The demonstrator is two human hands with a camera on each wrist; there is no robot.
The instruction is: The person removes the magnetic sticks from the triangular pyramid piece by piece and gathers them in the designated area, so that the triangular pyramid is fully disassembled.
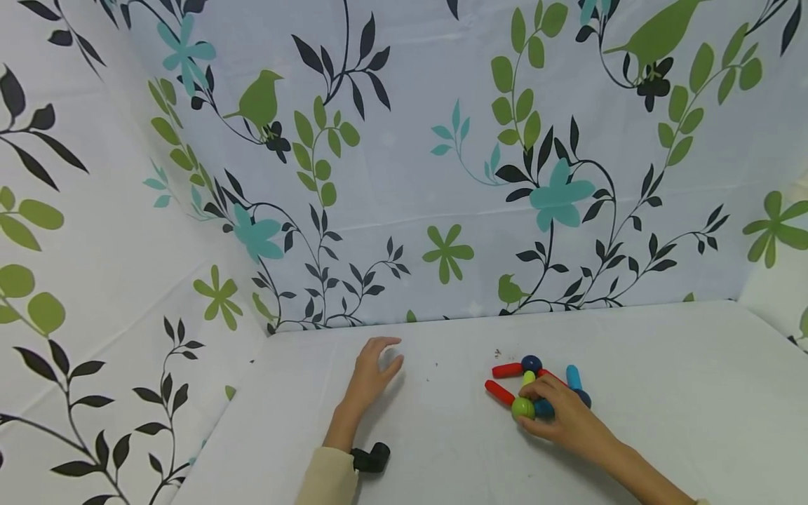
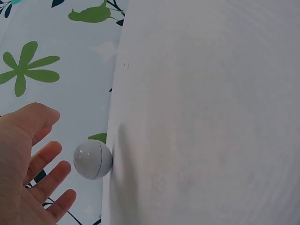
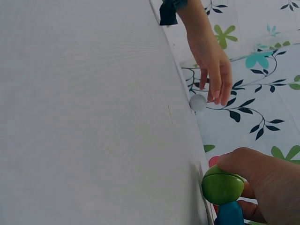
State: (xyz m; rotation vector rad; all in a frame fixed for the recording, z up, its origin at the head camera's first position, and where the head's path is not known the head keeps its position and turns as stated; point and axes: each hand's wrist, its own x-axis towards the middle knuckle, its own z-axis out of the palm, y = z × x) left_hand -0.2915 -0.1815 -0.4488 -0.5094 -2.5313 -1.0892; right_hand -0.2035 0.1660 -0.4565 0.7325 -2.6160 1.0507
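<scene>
My right hand (image 1: 568, 417) pinches a green ball (image 1: 522, 407) between thumb and fingers. The ball belongs to a flat figure of coloured sticks and balls on the table. Around it are two red sticks (image 1: 500, 392), a blue stick (image 1: 544, 409), a yellow-green stick (image 1: 529, 378), a dark blue ball (image 1: 532, 364) and a light blue stick (image 1: 573, 377). The hand hides part of the figure. Farther left, my left hand (image 1: 367, 375) hovers with loosely bent fingers, holding nothing. A white ball (image 2: 93, 159) lies on the table just beyond those fingertips in the left wrist view.
The white table (image 1: 442, 421) runs back to a hanging cloth (image 1: 404, 175) printed with leaves and birds. More of this cloth covers the left side. A black wrist mount (image 1: 372, 459) sticks out from the left sleeve (image 1: 328, 478).
</scene>
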